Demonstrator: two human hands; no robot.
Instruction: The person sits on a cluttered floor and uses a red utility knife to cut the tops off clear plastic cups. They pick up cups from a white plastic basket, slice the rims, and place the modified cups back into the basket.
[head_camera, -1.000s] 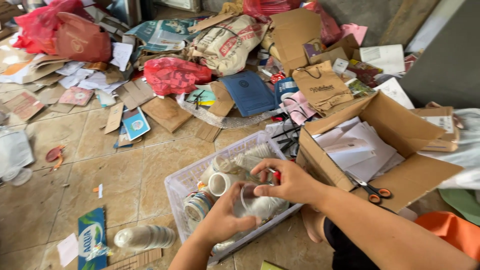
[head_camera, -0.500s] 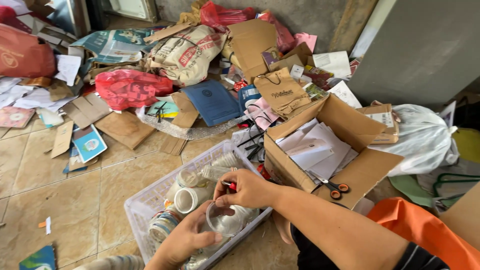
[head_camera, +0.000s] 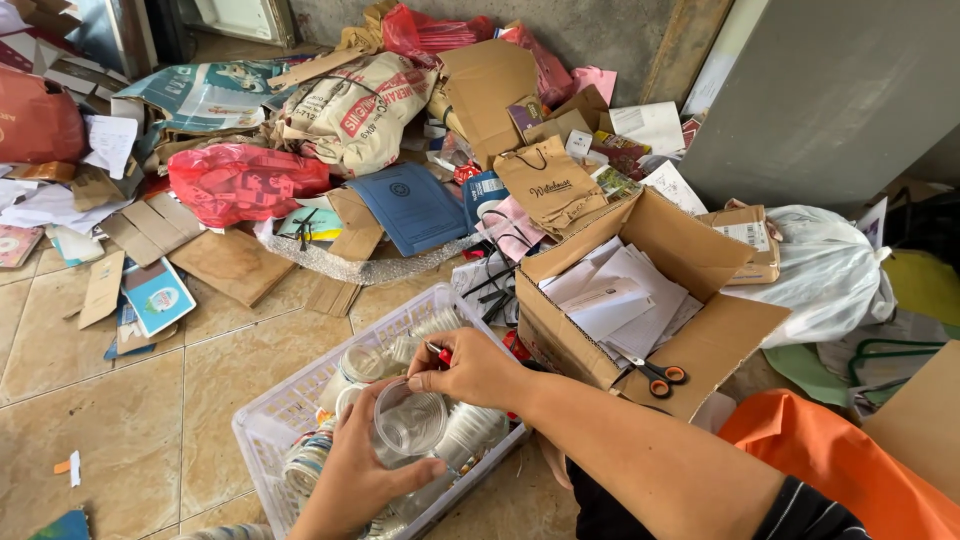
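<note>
Hands work above basket (head_camera: 262, 425): left hand (head_camera: 362, 472) wraps clear cup (head_camera: 410, 420); right hand (head_camera: 476, 368) pinches cup rim, red cutter (head_camera: 440, 352) against its fingers.

Littered tiled floor (head_camera: 120, 400), grey wall (head_camera: 600, 30)

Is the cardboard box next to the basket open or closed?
Open: the cardboard box has its flaps spread outward, with white papers visible inside.
</note>
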